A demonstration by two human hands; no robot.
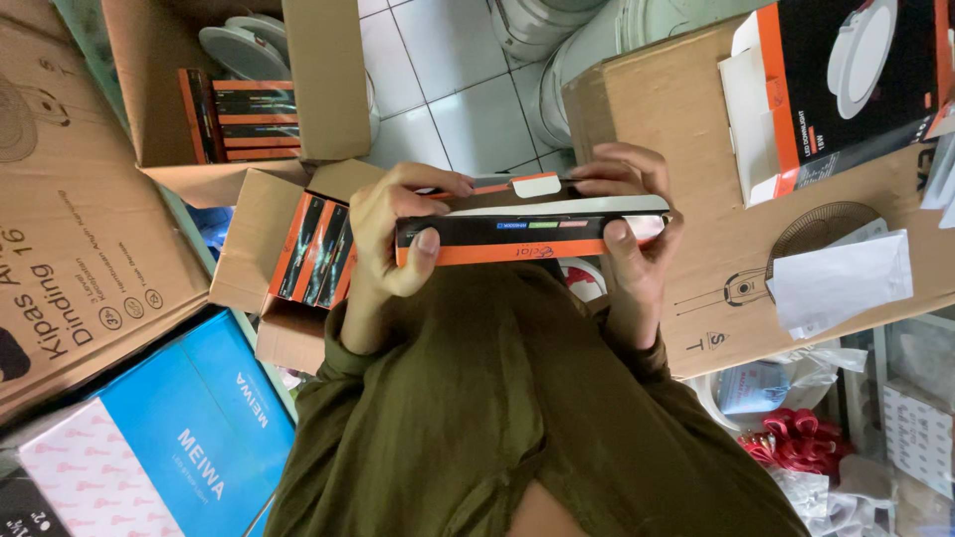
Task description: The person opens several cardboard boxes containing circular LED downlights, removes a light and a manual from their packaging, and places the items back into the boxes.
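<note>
Around you the floor [438,109] is white glazed tile with thin dark grout lines, and it shows only in a patch at the far middle. Cardboard cartons crowd the rest. A big brown carton [60,199] fills the left side. Beyond it an open carton [328,70] holds flat black-and-orange boxes. A smaller open carton [249,239] sits just nearer, packed the same way. At the near left lies a blue box [199,418]. On the right a wide brown carton [716,249] lies flat, with a white paper sheet [846,278] on it. White round buckets [557,40] stand at the far middle. Light is soft and even.
</note>
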